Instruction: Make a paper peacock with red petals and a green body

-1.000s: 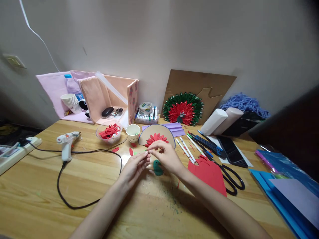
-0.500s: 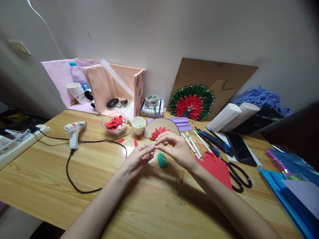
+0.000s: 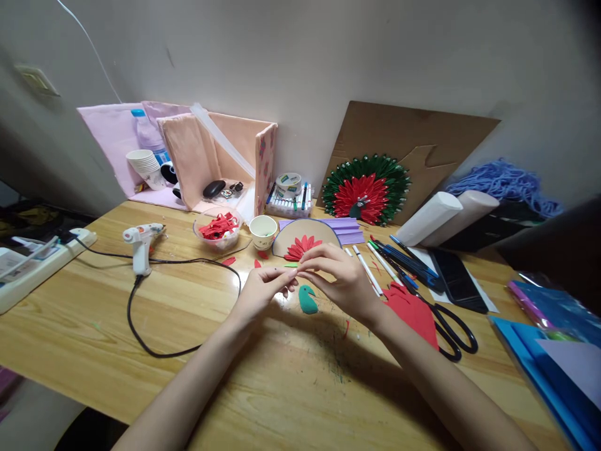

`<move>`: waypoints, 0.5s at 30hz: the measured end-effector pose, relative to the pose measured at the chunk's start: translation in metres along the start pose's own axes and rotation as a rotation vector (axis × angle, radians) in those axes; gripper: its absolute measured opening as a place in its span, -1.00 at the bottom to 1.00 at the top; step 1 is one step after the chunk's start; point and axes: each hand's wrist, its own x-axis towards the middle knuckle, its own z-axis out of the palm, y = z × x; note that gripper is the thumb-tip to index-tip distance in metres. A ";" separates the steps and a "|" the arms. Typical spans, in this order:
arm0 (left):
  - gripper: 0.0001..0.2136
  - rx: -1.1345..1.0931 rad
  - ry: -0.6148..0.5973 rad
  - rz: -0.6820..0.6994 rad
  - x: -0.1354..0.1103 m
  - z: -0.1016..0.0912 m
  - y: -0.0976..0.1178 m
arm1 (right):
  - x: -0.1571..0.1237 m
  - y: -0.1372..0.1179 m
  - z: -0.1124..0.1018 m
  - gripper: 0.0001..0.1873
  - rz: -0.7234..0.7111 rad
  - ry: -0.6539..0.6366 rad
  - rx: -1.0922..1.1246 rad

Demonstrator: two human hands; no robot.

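Observation:
My left hand (image 3: 263,289) and my right hand (image 3: 342,275) meet at the fingertips above the table. Each is closed in a pinch, and whatever lies between the fingers is too small to make out. Just beyond the fingertips shows a light green strip (image 3: 291,265). Below my right fingers a teal bird-shaped cutout (image 3: 308,300) with a dark eye lies flat. Behind my hands is a rounded cardboard piece (image 3: 292,232) edged in dark blue, bearing red petals (image 3: 304,247). My right hand partly covers it. Loose red petals (image 3: 229,261) lie farther left.
On the left stand a glue gun (image 3: 141,245) and its black cord. Behind are a bowl of red pieces (image 3: 218,229), a paper cup (image 3: 263,232) and purple paper (image 3: 345,230). To the right lie markers (image 3: 368,270), red foam sheet (image 3: 413,316), scissors (image 3: 457,332) and a phone (image 3: 457,282).
My right hand's fingers have risen and arched a little, and my left fingertips now sit closer together. The view has shifted slightly; the things on the table have stayed put.

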 end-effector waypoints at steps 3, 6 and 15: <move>-0.75 0.045 -0.025 0.043 0.000 -0.001 -0.002 | -0.001 0.002 0.000 -0.88 -0.069 -0.003 -0.054; -0.74 0.028 -0.024 0.025 0.000 0.000 -0.002 | 0.000 0.002 -0.002 -0.87 -0.053 -0.030 -0.027; -0.67 0.136 -0.009 -0.015 0.002 0.000 -0.007 | 0.002 0.002 -0.006 -0.89 0.196 -0.106 0.217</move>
